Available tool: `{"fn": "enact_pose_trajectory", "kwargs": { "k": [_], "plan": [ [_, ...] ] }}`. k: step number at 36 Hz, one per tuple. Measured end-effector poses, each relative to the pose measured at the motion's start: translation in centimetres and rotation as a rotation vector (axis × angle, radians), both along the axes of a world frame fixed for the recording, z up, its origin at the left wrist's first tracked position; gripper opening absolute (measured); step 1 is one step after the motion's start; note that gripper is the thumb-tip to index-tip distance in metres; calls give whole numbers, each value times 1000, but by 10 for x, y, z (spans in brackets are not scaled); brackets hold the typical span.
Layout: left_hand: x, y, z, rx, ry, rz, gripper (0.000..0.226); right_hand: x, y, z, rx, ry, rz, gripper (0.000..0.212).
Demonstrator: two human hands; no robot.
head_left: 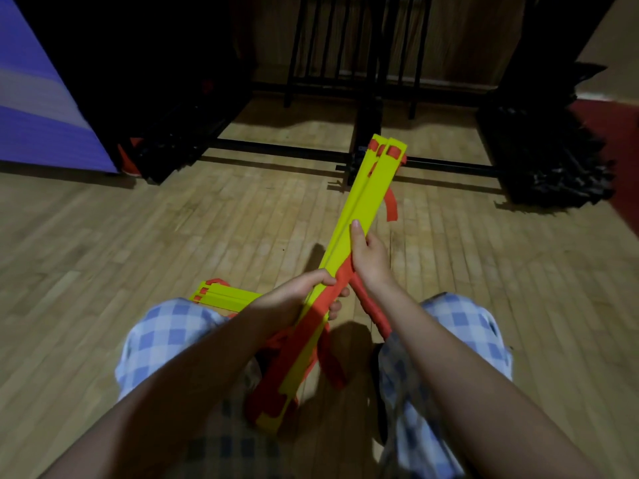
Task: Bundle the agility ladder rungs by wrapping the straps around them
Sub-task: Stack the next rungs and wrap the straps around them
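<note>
A stack of yellow ladder rungs (359, 202) runs diagonally from my lap up toward the far right, with orange strap loops at both ends. My left hand (297, 299) grips the stack near its middle, fingers curled round rungs and strap. My right hand (368, 257) holds the stack just above, thumb laid along the yellow face, and it grips the orange strap (373, 311), which trails down toward my right knee. A strap turn (328, 297) crosses the rungs between both hands. A second group of yellow rungs (221, 297) lies on my left knee.
I sit on a wooden floor (173, 219) in checked trousers. A dark metal rack (359, 63) stands ahead, with a black floor rail (276, 148). Piles of black gear (553, 157) lie right and left. A purple mat (41, 108) leans at far left.
</note>
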State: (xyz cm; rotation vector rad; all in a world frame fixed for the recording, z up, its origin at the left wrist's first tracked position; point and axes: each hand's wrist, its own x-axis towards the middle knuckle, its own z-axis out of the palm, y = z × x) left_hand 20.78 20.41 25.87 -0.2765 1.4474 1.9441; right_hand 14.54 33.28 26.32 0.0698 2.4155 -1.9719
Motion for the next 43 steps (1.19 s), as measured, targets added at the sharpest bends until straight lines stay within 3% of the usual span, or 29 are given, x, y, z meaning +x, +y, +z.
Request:
{"fn": "enact_pose_trajectory", "kwargs": {
  "k": [2, 4, 8, 10, 13, 15, 17, 18, 21, 26, 33, 36, 43],
  "plan": [
    [-3, 6, 3, 65, -50, 58, 13, -2, -1, -1, -32, -39, 47, 48],
    [-4, 9, 4, 88, -72, 112, 21, -4, -4, -1, -143, -122, 75, 50],
    [-1, 1, 1, 60, 85, 104, 8, -12, 4, 3, -298, -199, 96, 42],
    [3, -5, -4, 42, 160, 99, 6, -21, 14, 6, -350, -155, 34, 37],
    [9, -9, -4, -16, 257, 40, 22, -41, 33, 10, -345, -124, -146, 34],
    [12, -10, -2, -64, 275, 0, 31, -51, 43, 11, -329, -129, -215, 48],
    [14, -11, -2, -106, 277, -24, 25, -54, 50, 16, -253, -102, -247, 62],
    [15, -11, -1, -133, 273, -34, 25, -55, 53, 16, -202, -84, -249, 59],
    [15, -12, -4, -210, 245, -53, 34, -55, 54, 15, -129, -100, -176, 23],
    [13, -14, -7, -214, 201, -18, 43, -56, 56, 5, -35, -92, -124, 33],
    [16, -13, -2, -106, 164, 62, 35, -60, 72, 13, -301, -188, -264, 30],
    [13, -13, -5, -96, 136, 98, 36, -58, 72, 13, -243, -174, -226, 29],
    [10, -6, -1, -163, 101, 111, 25, -34, 44, 0, -40, -181, 117, 34]
  ]
}}
